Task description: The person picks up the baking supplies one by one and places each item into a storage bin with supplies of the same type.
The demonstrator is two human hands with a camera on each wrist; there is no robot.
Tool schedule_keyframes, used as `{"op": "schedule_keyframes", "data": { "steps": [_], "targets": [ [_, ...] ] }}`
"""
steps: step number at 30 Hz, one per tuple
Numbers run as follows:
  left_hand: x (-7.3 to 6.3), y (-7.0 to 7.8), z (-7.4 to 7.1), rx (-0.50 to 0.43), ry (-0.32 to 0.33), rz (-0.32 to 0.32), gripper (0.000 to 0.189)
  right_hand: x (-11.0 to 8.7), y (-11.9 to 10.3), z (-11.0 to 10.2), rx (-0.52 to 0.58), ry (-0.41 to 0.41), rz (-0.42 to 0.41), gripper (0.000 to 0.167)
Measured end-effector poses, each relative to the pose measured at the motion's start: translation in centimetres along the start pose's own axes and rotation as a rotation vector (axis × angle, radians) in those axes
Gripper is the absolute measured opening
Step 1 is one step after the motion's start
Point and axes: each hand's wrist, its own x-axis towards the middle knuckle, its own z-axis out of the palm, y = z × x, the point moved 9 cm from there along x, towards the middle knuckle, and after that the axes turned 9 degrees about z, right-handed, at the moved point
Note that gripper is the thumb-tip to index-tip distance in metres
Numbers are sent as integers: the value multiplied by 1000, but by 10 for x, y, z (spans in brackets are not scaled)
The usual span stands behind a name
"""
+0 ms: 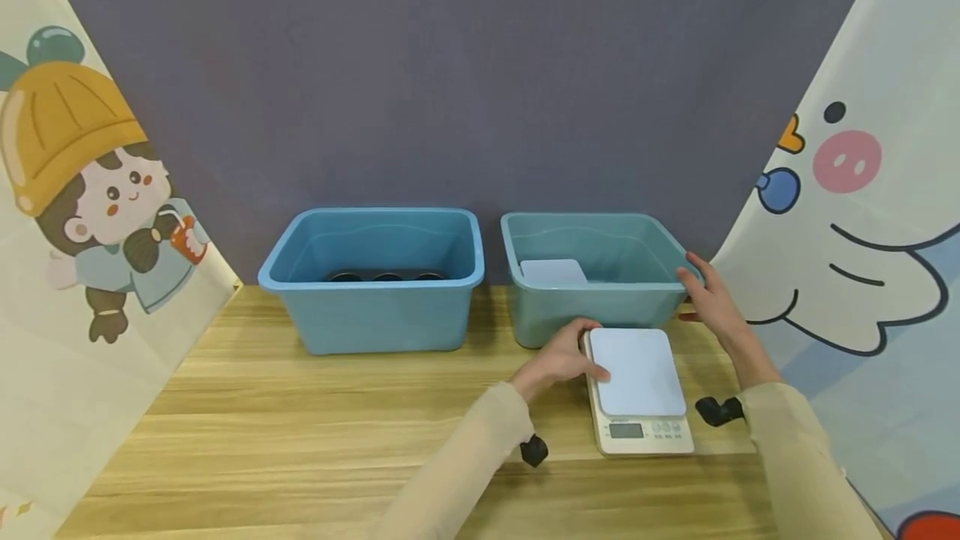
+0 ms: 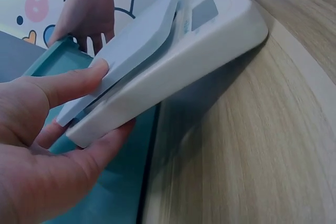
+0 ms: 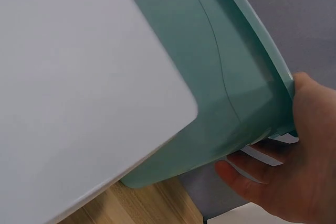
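Observation:
My left hand (image 1: 562, 354) grips a white kitchen scale (image 1: 637, 373) by its left side near the far corner, thumb on the weighing plate and fingers beneath. In the left wrist view the scale (image 2: 163, 72) is tilted, its far end raised and its display end low at the wooden table. Just behind it stands a green plastic bin (image 1: 600, 307). My right hand (image 1: 716, 302) holds that bin's right rim near the front corner, with the other fingers along the outer wall. Inside the bin lies a white, flat, square-topped thing (image 1: 553, 272), partly hidden by the front wall.
A blue bin (image 1: 375, 315) stands to the left of the green one, with dark round-topped things (image 1: 386, 277) inside. Behind both rises a grey backdrop (image 1: 480, 90). Cartoon-printed side panels (image 1: 847, 273) flank the wooden table (image 1: 315, 440).

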Motion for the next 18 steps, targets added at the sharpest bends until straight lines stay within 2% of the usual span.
{"op": "schedule_keyframes", "data": {
  "steps": [2,5,11,18],
  "targets": [
    [0,4,-2,8,2,33,72,1,0,1,2,-1,-3,75],
    [-1,8,-3,-44,2,60,71,2,0,1,-5,3,-6,73],
    [-5,11,-3,-179,12,41,71,0,-1,0,-9,5,-9,74],
    [-7,16,-8,-168,29,70,71,-1,-1,1,5,-1,-12,76]
  ]
}}
